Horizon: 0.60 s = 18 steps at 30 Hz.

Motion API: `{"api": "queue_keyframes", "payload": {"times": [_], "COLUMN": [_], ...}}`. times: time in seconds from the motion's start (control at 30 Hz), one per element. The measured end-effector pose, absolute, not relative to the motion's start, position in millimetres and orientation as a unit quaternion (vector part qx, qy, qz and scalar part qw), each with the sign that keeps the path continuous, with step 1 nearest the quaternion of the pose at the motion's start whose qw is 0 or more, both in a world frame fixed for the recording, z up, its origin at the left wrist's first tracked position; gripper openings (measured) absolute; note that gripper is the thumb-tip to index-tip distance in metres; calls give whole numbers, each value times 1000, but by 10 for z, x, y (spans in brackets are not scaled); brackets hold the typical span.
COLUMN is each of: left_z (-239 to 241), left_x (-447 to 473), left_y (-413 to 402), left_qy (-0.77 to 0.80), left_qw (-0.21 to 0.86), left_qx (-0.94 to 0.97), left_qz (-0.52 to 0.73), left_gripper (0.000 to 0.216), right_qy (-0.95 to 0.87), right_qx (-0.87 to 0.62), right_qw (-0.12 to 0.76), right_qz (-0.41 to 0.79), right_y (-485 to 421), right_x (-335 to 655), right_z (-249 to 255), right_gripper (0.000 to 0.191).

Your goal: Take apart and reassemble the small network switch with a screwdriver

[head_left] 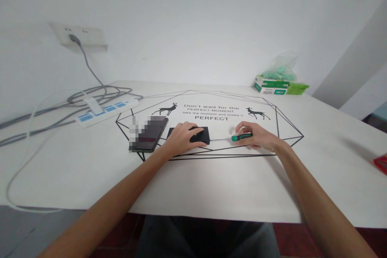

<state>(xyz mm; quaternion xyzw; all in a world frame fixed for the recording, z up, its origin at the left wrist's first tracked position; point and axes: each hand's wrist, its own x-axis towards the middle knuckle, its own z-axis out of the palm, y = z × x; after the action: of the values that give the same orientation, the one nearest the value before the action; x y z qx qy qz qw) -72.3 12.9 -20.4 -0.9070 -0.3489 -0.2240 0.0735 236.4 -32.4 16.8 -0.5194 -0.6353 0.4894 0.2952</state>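
Note:
A small flat black box (205, 135) lies on the white table, with my left hand (184, 137) over it. The fingers and thumb of that hand press on its top and near side, and part of it is hidden beneath them. In my right hand (254, 135) is a screwdriver (234, 138) with a green and black handle, held level between thumb and fingers. Its thin metal shaft points left and its tip meets the right end of the black box. To the left of my left hand rests a dark phone (151, 137).
A white power strip (107, 111) with blue sockets and coiled grey cables (99, 94) sits at the left. Green and white boxes (272, 84) topped by a plastic bag (281, 70) stand at the back right. A red object (381, 163) shows at the right edge.

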Motion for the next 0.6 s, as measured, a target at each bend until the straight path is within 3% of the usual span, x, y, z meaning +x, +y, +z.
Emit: {"api": "queue_keyframes", "payload": {"times": [0.4,0.6], "left_z": [-216,-193], "left_x": [-723,-703], "left_y": [143,130], "left_qy": [-351,-351], "left_qw": [72,73], "left_qx": [-906,-907], "left_qz": [-223,-218], "left_gripper": [53,55], "right_qy": [-662,-671], "right_qx": [-545,-561], "right_qw": [297,277], "right_qz": [420,398], "right_y": [-268,-283], "right_x": [2382,2347], "right_z": [152,142], "right_gripper": [44,64]}}
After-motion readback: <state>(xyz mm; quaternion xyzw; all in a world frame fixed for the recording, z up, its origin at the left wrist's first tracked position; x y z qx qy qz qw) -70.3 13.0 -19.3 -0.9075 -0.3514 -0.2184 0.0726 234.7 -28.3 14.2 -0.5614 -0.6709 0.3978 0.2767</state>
